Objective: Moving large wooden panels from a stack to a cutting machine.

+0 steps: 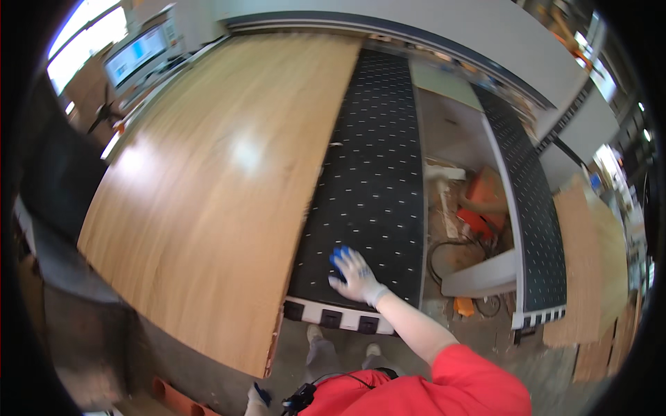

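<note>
My right hand, in a white glove with blue on the palm side, reaches over the black tabletop strip with its fingers spread. It holds nothing, and I cannot tell whether the palm touches the surface. White dashes dot that strip. To its left lies a large wood-grain board, its right edge running along the black strip. Low in the view, my left hand hangs beside my body, below the board's near corner. Only a small part of its dark blue glove shows, and its fingers cannot be made out.
A second black dotted strip stands to the right, past a gap holding an orange-red object and hoses. A grey machine beam spans the back. A monitor sits far left. Stacked sheets stand at right.
</note>
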The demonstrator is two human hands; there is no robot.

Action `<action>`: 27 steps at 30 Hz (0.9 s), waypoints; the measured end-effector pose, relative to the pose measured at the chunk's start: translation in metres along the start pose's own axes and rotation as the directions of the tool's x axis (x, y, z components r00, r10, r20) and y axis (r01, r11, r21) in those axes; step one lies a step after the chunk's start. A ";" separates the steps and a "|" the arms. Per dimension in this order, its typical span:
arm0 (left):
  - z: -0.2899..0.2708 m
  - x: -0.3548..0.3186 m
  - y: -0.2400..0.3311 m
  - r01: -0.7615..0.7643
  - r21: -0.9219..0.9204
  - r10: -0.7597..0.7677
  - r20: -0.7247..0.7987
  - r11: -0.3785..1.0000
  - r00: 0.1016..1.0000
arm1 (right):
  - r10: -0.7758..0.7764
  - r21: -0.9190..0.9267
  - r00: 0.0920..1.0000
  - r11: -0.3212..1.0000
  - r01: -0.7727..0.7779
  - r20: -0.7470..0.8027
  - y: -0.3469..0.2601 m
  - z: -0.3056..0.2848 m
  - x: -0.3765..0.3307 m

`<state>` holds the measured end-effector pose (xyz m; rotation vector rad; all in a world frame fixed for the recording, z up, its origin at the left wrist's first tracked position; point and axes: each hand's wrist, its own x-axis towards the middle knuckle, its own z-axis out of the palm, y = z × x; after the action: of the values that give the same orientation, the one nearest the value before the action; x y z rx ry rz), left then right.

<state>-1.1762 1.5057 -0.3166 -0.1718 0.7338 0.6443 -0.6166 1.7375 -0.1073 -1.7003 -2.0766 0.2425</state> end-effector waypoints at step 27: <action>0.383 0.348 -0.738 0.108 0.964 -0.662 -0.247 -0.244 0.708 | 0.880 0.749 -0.218 0.203 -0.631 -0.423 -0.019 -0.305 -0.960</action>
<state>-0.3186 1.2270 -0.3205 1.1521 0.5029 -0.7581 -0.3602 0.7654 -0.0454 -2.0457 0.0902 -0.0128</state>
